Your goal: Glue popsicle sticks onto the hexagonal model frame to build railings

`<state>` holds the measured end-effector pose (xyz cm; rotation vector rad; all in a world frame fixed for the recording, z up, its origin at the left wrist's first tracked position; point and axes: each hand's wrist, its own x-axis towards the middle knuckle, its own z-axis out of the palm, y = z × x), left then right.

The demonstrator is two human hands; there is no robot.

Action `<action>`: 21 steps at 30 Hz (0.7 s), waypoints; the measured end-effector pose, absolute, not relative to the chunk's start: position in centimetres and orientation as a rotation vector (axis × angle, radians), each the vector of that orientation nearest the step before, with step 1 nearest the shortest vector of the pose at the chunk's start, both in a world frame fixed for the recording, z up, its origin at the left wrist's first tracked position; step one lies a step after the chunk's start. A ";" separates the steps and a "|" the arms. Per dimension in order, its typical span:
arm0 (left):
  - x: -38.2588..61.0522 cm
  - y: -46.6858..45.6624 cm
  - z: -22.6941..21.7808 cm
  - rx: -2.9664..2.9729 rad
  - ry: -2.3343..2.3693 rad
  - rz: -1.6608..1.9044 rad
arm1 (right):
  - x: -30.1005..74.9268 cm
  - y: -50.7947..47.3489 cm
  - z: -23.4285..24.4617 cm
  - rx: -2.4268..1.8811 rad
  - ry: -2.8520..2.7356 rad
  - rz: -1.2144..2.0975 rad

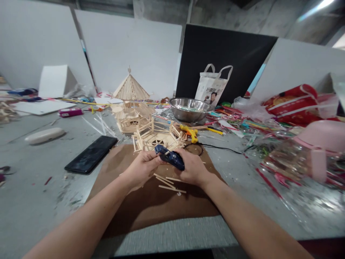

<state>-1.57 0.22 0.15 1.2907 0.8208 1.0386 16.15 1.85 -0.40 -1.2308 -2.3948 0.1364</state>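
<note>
My right hand (pixel 192 167) is wrapped round a dark blue hand tool (pixel 175 160), which looks like a small cutter. Close against its left end, my left hand (pixel 144 166) is closed in a pinch. A short pale wooden stick (pixel 167 153) shows at the tool, by the left fingertips; most of it is hidden. Below the hands, several loose wooden sticks (pixel 172 189) lie on a brown sheet (pixel 159 210). Just beyond the hands stands a low wooden stick frame (pixel 140 138) with railings. Behind it rises a wooden pavilion model (pixel 130 88) with a pointed roof.
A black phone (pixel 91 154) and a white case (pixel 45 136) lie to the left. Beyond the frame are a yellow glue gun (pixel 192 133) with a black cord, a steel bowl (pixel 190 114) and a white bag (pixel 211 86). A pink-lidded jug (pixel 318 154) stands right, among coloured scraps.
</note>
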 end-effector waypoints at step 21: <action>-3.0 0.9 -1.3 1.067 0.652 0.736 | 16.2 1.7 -0.2 -1.179 -2.470 0.130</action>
